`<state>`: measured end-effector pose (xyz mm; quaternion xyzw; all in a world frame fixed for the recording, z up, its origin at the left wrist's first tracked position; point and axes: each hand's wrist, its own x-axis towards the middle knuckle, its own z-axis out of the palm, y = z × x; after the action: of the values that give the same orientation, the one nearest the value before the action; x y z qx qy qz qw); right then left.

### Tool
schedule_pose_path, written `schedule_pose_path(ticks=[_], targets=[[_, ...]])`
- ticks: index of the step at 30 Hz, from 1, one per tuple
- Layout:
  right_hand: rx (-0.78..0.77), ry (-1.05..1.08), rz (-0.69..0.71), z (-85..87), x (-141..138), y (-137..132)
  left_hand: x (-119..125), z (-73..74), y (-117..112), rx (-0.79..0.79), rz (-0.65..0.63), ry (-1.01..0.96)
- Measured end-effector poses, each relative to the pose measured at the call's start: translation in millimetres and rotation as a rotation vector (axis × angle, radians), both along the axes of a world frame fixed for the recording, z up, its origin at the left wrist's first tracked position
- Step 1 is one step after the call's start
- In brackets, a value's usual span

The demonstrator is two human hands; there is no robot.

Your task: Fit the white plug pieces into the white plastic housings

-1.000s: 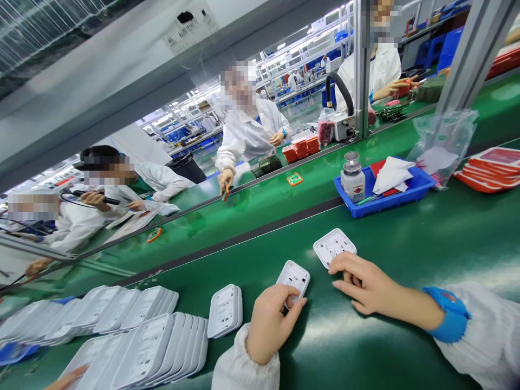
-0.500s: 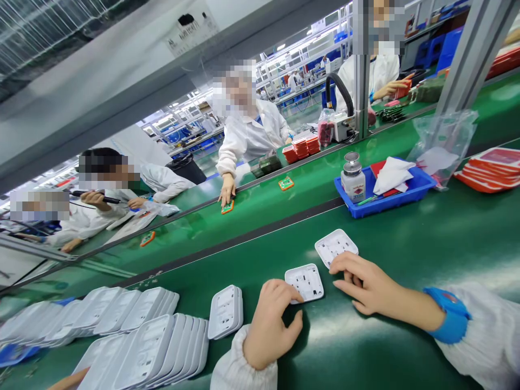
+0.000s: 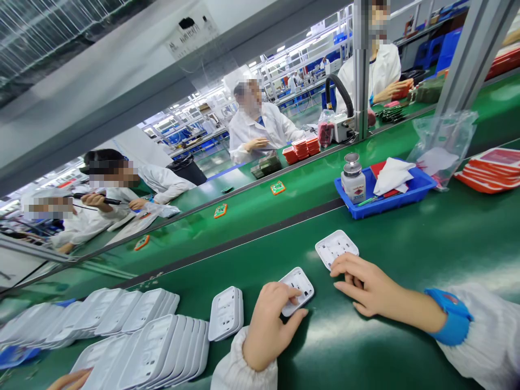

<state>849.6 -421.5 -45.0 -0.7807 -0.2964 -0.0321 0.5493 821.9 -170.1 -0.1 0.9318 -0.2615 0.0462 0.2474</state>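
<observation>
My left hand [image 3: 270,322] grips a white plastic cover [image 3: 298,287], tilted up off the green bench [image 3: 365,346]. My right hand [image 3: 365,281], with a blue wrist strap [image 3: 449,319], rests its fingertips on the near edge of a second white cover [image 3: 335,246] lying flat, fingers curled. A short stack of the same covers [image 3: 226,313] sits just left of my left hand. Two long fanned rows of covers [image 3: 134,336] lie at the lower left.
A blue tray [image 3: 410,192] holds a dispenser bottle [image 3: 352,179] and white cloths. Red trays [image 3: 491,173] and a clear bag [image 3: 444,141] sit at the right. Small orange-framed boards [image 3: 277,187] ride the conveyor belt [image 3: 252,216]. Several workers in white coats sit across it.
My left hand has lifted and tilted the cover it holds, which lay flat half a second ago. The boards on the belt have moved left. The worker opposite has pulled an arm back.
</observation>
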Motion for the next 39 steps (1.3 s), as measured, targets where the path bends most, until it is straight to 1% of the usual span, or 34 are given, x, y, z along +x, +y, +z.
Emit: schedule_pose_path(ticks=[2,5,7,11,14,16,20,23,28,31,35,39], targets=[[-0.005,0.005,0.001,-0.4,0,0,0,0.2,1,-0.007,0.000,-0.012],[-0.014,0.016,0.010,-0.2,0,-1,0,-2.1,6,0.018,0.052,-0.035],[-0.017,0.018,0.012,0.7,0,-1,-1,-4.5,9,0.060,0.070,0.015],[-0.020,0.009,0.013,3.1,-1,-1,-2,-5.7,11,0.117,-0.008,0.145],[-0.012,0.005,0.013,3.4,-1,-1,-3,-3.9,9,0.105,-0.034,0.137],[-0.005,0.003,0.017,2.7,-1,0,-1,-3.5,8,0.102,-0.012,0.108],[-0.008,0.013,0.016,1.3,0,0,2,-4.2,8,0.106,0.077,0.069],[-0.011,0.017,0.014,1.3,0,0,2,-4.5,7,0.096,0.104,0.041],[-0.022,0.030,0.022,1.9,-1,0,3,-5.6,8,0.052,0.118,-0.061],[-0.018,0.023,0.020,2.8,-1,0,5,-3.9,15,0.018,0.149,-0.204],[0.000,-0.010,0.006,3.7,-1,0,1,3.7,36,-0.016,0.271,-0.420],[0.031,-0.048,0.005,2.2,1,0,-10,9.5,63,0.024,0.422,-0.498]])
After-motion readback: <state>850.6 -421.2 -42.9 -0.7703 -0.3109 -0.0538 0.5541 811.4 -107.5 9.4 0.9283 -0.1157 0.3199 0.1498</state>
